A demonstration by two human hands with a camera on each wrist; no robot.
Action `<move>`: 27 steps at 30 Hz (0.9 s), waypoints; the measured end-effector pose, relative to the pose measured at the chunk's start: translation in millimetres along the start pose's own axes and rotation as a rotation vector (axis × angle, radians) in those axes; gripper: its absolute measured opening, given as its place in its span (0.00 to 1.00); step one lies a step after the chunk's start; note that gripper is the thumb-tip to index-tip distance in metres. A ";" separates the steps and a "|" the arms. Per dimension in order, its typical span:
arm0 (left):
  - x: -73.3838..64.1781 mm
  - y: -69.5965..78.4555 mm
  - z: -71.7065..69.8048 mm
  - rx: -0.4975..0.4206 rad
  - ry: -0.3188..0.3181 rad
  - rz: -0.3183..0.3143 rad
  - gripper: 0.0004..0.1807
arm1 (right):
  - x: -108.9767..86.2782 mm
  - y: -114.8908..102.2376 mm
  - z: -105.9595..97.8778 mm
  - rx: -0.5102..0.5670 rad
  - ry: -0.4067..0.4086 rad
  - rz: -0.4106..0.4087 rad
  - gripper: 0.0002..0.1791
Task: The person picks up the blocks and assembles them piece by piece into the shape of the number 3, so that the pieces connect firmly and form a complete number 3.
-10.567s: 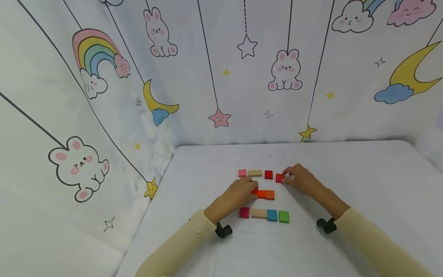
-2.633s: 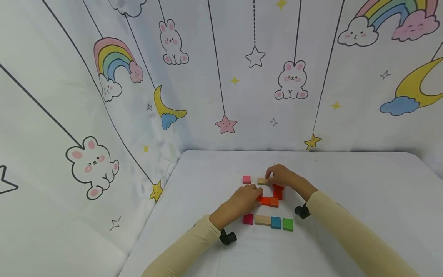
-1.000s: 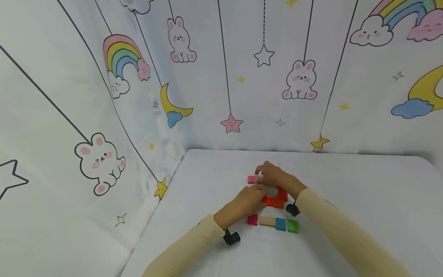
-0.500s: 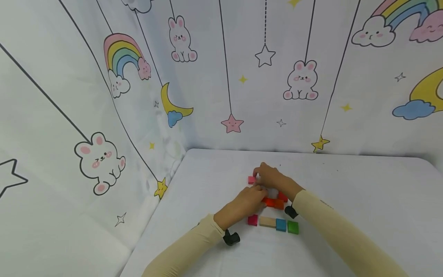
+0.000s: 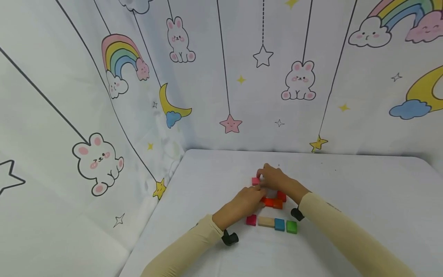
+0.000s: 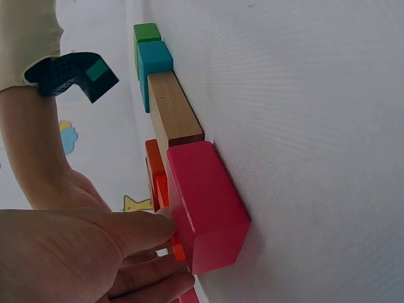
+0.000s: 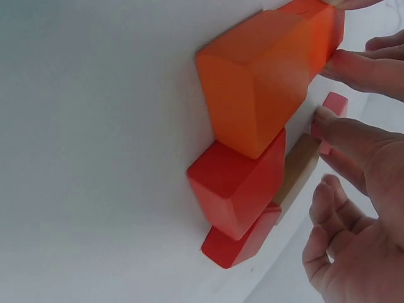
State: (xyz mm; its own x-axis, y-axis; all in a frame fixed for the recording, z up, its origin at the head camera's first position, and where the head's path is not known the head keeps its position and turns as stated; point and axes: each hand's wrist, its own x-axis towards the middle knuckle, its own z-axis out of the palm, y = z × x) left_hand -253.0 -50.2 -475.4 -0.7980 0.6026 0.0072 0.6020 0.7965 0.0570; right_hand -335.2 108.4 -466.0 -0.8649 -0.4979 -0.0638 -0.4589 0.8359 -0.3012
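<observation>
My left hand (image 5: pixel 243 201) pinches a red-orange block (image 5: pixel 268 202) in the middle row, with an orange block (image 5: pixel 278 204) at that row's right end. Behind it, my right hand (image 5: pixel 273 179) has its thumb and a finger at a pink block (image 5: pixel 255 181); its other fingers curl free. The right wrist view shows a wooden block (image 7: pixel 297 170) beside the pink one, mostly hidden by my right hand from above. Two red blocks, the nearer red block (image 7: pixel 237 183) against the orange one, run back toward the wooden block.
A front row lies nearer me: a crimson block (image 5: pixel 251 220), a wooden block (image 5: pixel 266 221), a blue block (image 5: pixel 279 224) and a green block (image 5: pixel 292 227). All lie on a white table (image 5: pixel 346 200) before a printed curtain (image 5: pixel 207 77).
The red blocks have left the back row for the middle row's right end. My right hand has moved left from the wooden block to the pink one, which has shifted slightly right.
</observation>
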 end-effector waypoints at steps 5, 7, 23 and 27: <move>-0.5 1.6 -1.2 0.014 -0.003 -0.004 0.16 | -3.9 2.8 -1.8 -0.010 -0.004 0.001 0.16; -0.6 2.0 -1.6 0.016 -0.008 -0.005 0.16 | -5.5 2.7 -3.3 -0.014 -0.005 -0.004 0.16; -0.1 1.2 -0.9 0.022 -0.021 -0.004 0.15 | -10.6 3.9 -4.3 -0.033 0.001 -0.025 0.16; 0.0 0.8 0.4 0.021 -0.013 -0.001 0.15 | -11.2 3.1 -4.0 -0.024 0.005 -0.025 0.16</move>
State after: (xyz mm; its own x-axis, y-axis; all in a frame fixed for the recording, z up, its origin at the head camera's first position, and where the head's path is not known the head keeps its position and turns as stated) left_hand -252.5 -49.5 -475.7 -0.7984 0.6022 -0.0062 0.6016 0.7980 0.0357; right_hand -327.8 117.4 -462.4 -0.8542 -0.5173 -0.0521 -0.4848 0.8287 -0.2796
